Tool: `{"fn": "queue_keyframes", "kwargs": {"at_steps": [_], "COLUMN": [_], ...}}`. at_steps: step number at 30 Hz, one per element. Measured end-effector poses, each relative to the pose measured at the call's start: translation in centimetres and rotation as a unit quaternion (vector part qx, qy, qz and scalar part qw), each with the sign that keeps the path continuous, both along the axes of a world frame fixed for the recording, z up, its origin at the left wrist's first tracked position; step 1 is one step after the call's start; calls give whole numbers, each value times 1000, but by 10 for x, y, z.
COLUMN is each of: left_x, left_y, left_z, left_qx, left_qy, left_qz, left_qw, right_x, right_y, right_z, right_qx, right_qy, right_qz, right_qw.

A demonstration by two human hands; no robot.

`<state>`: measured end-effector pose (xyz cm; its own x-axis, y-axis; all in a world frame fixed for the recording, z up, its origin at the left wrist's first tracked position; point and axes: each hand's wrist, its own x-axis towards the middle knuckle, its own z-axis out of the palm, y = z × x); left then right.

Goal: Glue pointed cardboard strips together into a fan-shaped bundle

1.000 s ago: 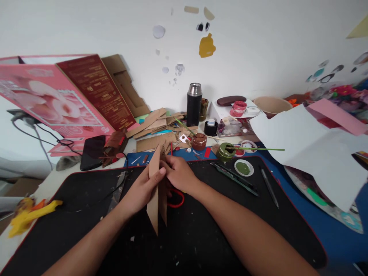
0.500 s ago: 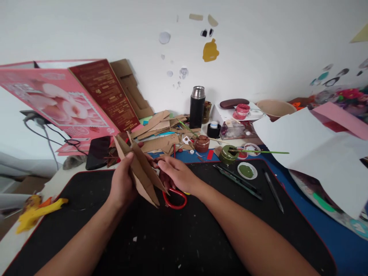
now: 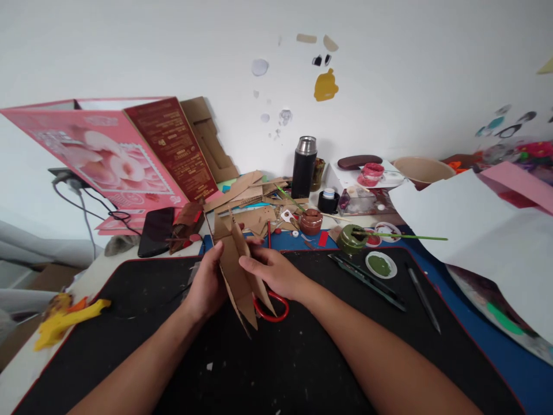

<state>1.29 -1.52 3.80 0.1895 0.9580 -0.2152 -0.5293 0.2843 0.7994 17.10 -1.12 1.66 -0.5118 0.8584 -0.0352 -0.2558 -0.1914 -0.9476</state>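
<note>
Holding the folded cardboard by its left side in the left hand, and pinching its right side with the right hand; impossible to tell the grip of the fingers behind. Raised above the black mat, just beside a red handle loop. Turned from nearly edge-on a second ago to bare the inner panel, so probably leaving the creases easier to reach. Farther right, a green cutter; beyond, cardboard scraps and a black flask.

Bare forearms, bare wrists, ungloved fingers
</note>
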Motion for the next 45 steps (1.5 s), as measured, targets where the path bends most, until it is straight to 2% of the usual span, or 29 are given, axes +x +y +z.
{"fn": "queue_keyframes", "kwargs": {"at_steps": [4, 11, 21, 33, 38, 45], "left_x": [0, 0, -4, -5, -5, -2], "left_y": [1, 3, 5, 2, 3, 3], "left_z": [-1, 0, 5, 10, 14, 10], "left_qx": [-6, -9, -14, -19, -6, 7], "left_qy": [0, 12, -18, 12, -8, 3], "left_qz": [-5, 43, 8, 62, 67, 67], "left_qw": [1000, 999, 1000, 998, 998, 998], "right_x": [1, 1, 0, 0, 0, 2], "right_y": [1, 2, 4, 3, 2, 0], "right_z": [-1, -4, -8, -9, -10, -1], "right_qx": [-10, -24, -59, -93, -74, -47], "right_qy": [-16, 4, 5, 0, -18, -55], "right_qz": [2, -9, -24, -8, 13, 23], "right_qw": [1000, 1000, 998, 996, 997, 997]}}
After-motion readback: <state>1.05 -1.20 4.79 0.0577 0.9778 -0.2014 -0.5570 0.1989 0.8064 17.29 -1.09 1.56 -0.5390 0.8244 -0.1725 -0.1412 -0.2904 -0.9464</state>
